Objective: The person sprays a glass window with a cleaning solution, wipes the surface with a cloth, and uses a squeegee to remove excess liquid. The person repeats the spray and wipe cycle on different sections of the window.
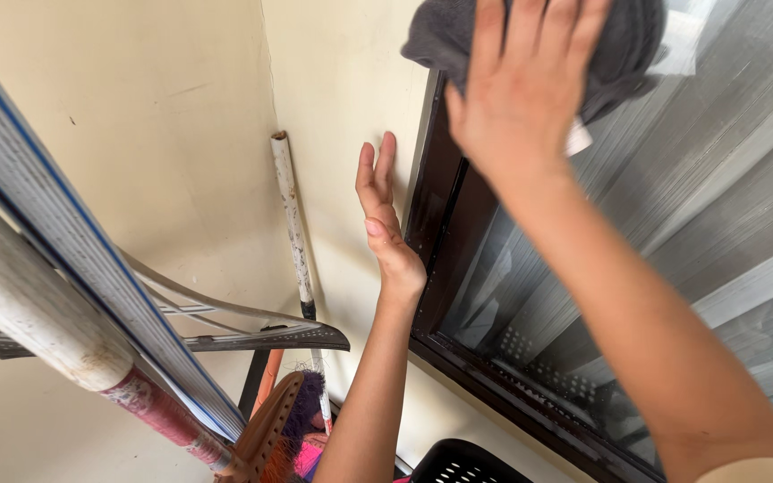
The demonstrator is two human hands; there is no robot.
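Right hand [525, 76]: fingers spread, palm pressing a grey cloth [624, 45] flat against the window glass [717, 206], near the top left corner of the pane; cloth bunched under and around the hand, white tag showing at its lower edge. Left hand [386, 228]: open, fingers straight and together, holding nothing, flat against the cream wall [342, 98] just beside the dark window frame [445, 192]. Frame: dark brown, running down the left side and along the bottom of the glass. Pole [290, 215]: white, scuffed, leaning upright in the wall corner, left of the left hand. Ladder rail [64, 233]: grey metal with blue edge, slanting across the left side. Handle [38, 313]: thick, whitish with a red lower end, in front of the rail. Broom [284, 425]: orange bristles, at bottom centre. Basket [467, 463]: black, perforated, at the bottom edge.
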